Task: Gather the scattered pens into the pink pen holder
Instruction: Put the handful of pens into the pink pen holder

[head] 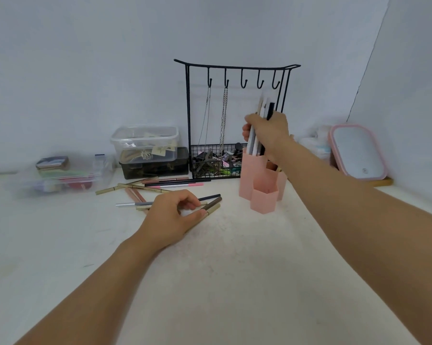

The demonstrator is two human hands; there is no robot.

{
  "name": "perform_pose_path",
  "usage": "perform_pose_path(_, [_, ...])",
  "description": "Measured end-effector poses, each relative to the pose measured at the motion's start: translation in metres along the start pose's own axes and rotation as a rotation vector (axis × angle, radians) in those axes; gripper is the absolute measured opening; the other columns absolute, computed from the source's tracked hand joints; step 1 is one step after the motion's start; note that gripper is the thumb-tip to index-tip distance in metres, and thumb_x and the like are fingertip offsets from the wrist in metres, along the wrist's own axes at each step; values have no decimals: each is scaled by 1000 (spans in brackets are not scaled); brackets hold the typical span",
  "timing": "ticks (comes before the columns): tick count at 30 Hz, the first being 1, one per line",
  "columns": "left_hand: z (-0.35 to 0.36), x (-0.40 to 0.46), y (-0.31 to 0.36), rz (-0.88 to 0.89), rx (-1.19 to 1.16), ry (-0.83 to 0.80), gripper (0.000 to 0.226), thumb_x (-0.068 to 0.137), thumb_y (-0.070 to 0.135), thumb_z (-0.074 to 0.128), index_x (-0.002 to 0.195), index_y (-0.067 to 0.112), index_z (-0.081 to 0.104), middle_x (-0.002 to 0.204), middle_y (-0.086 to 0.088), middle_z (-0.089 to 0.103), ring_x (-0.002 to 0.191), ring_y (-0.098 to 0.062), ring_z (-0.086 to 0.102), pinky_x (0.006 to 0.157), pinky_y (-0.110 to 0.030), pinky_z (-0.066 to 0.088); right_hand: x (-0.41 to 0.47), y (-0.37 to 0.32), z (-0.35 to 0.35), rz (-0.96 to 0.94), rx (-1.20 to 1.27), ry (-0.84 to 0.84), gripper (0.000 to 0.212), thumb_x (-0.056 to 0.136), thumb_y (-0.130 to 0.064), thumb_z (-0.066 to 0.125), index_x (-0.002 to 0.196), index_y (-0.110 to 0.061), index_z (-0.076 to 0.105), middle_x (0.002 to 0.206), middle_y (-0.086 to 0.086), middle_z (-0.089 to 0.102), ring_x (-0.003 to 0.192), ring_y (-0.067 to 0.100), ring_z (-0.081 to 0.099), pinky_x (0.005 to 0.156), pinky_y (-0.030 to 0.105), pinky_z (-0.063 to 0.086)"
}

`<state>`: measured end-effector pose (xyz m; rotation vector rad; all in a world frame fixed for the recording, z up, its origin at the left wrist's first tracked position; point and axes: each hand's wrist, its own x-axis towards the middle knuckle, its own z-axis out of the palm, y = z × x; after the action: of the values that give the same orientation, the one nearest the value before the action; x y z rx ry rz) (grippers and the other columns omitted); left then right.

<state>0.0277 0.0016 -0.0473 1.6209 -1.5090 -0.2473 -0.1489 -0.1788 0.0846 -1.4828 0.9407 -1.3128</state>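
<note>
The right hand (268,135) is raised over the pink holder (263,185), its grip curled round a bundle of pens (262,120) held nearly upright. The tops of the pens stick out above the fist; their lower ends reach down to the mouth of the tallest rear compartment, though whether they are already inside it cannot be told. The holder is a cluster of hexagonal tubes of different heights and stands on the white surface (235,270), right of centre, just in front of a black wire rack (235,115).

The left hand (170,217) rests low on the surface, left of the holder. Its grip is a pinch: thumb and fingertips close on a pen with a gold barrel and a brown cap (211,207), which lies flat, or nearly so. Just behind it lie a dark pen (210,197) and a silver one (127,204), partly hidden by the fingers.

More loose pens (160,184) are scattered farther back on the surface, between the left hand and the boxes: gold, pink, black and rose ones, some crossing each other.

The rack has five hooks along its top bar; two chains (223,115) hang from them, and its basket at the bottom holds small clutter. Left of it a clear box (145,141) sits on a dark camouflage box (155,165). Farther left stands a blurred clear container (60,178) with colourful contents. At the right a pink-framed mirror (358,151) leans against the wall.
</note>
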Motion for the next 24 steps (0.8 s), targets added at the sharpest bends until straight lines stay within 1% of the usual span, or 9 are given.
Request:
perform_pose_path(2, [0,-1,0,6,5,2,9,83,29,83,87,28,75,83,11,74,82,-1,65,65,-7,43,-4,2,0,-14,-148,-9,11,88,-15,66,91,-4,67,73,9,70,55,11,66,59,30,60])
perform_pose_path(5, [-1,-2,0,8,16,7,9,83,29,82,87,27,75,83,11,73,81,-2,65,65,-7,43,-10,6,3,-78,-366,-5,18,86,-21,66,86,-3,70,76,5,72,49,5,58,50,19,46])
perform_pose_path(9, [-2,-2,1,-3,33,0,10,84,30,82,89,28,75,85,12,73,82,-4,66,66,-7,44,-16,16,5,-13,-479,-80,13,80,-20,68,73,-11,61,62,2,54,52,15,48,49,24,34])
perform_pose_path(11, [-3,-2,1,-8,57,-9,13,82,33,83,91,28,74,87,13,72,84,-3,65,67,-7,44,-17,21,3,26,-493,-101,19,78,-18,71,70,-14,54,61,1,48,53,15,45,52,26,34])
perform_pose_path(14, [-5,-2,3,-43,119,-24,21,80,38,84,95,30,73,89,13,69,86,-5,63,68,-11,46,-16,27,0,-30,-396,-108,21,75,-20,81,85,-13,63,75,0,58,64,14,55,62,27,45])
perform_pose_path(16, [-5,-2,6,-68,169,-32,24,80,41,83,98,32,72,90,14,68,85,-8,61,68,-18,48,-19,28,-2,-94,-323,-79,51,73,-30,87,115,-17,59,95,-3,62,79,9,60,68,22,48])
perform_pose_path(18, [-6,-3,6,-74,218,-49,24,81,40,81,102,31,72,91,14,66,84,-8,60,68,-22,47,-23,31,-1,-170,-334,-35,79,72,-41,88,135,-21,46,112,-2,59,95,11,61,77,22,48])
perform_pose_path(21, [-7,-3,5,-58,215,-64,23,84,34,78,105,27,73,90,13,66,81,-7,59,65,-21,43,-29,36,1,-403,-434,56,92,71,-49,85,144,-18,38,125,-2,54,112,12,53,92,22,42])
perform_pose_path(24, [-7,-3,7,-65,195,-67,20,85,31,78,104,28,72,89,12,66,80,-8,59,64,-20,40,-35,23,5,-710,-509,206,83,75,-45,80,141,-10,43,133,4,51,123,16,48,103,23,37])
